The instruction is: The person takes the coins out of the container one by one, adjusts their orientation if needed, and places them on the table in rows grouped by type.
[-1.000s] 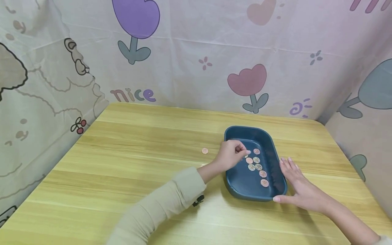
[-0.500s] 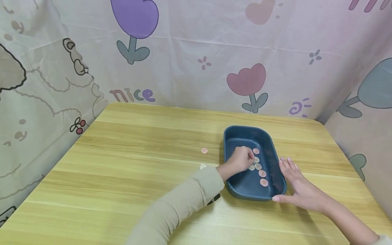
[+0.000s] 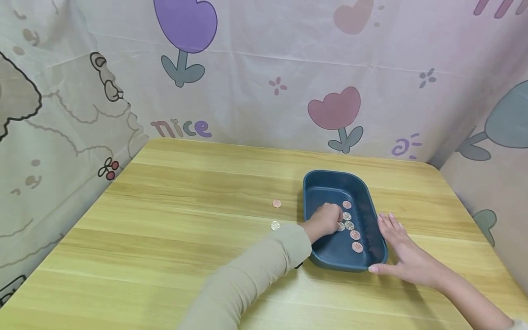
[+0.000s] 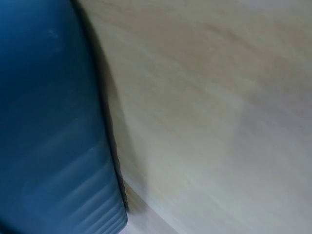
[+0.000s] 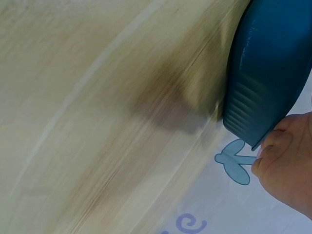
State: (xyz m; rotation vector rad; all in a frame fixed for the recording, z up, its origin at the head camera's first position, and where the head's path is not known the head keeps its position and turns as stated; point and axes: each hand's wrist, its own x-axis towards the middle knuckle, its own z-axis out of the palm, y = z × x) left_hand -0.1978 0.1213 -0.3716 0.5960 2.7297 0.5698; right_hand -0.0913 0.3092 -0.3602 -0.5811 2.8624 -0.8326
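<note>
A dark blue tray (image 3: 336, 256) stands on the wooden table, with several copper- and gold-coloured coins (image 3: 355, 235) lying in it. My left hand (image 3: 326, 217) reaches into the tray over its left rim, fingers curled down at the coins. Its fingertips and part of the coin group are hidden behind the knuckles, so I cannot tell whether it pinches a coin. My right hand (image 3: 398, 250) rests against the tray's right side, fingers extended along the wall and thumb at the near corner. The right wrist view also has part of the right hand (image 5: 287, 165) at the tray rim.
Left of the tray, a copper coin (image 3: 277, 203) and a gold-coloured coin (image 3: 275, 225) lie on the table (image 3: 185, 220). A printed curtain (image 3: 247, 91) hangs behind the table and along both sides. The left sleeve (image 3: 264, 261) crosses the near part of the table.
My left hand has moved right and down, deeper into the tray among the coins. The gold-coloured coin on the table has come into view. The right hand keeps its place on the tray.
</note>
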